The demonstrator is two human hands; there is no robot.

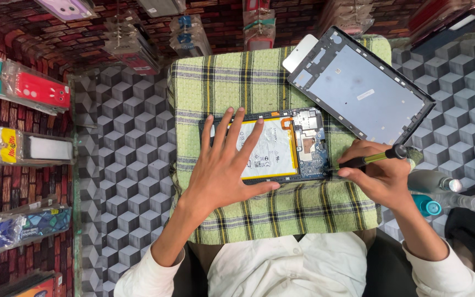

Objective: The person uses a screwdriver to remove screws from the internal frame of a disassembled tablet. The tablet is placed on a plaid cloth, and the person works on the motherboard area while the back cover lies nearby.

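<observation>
You wear a white long-sleeved shirt with a buttoned front placket. Its sleeves are pushed back, the cuffs bunched at 7 and 5 o'clock, so your forearms are bare. Your left hand (224, 165) and right hand (377, 173) carry no gloves, rings or watch.

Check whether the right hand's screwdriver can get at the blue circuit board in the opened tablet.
Probably yes: the right hand holds the green-handled screwdriver beside the blue circuit board, which lies uncovered; the left hand rests on the battery only.
</observation>
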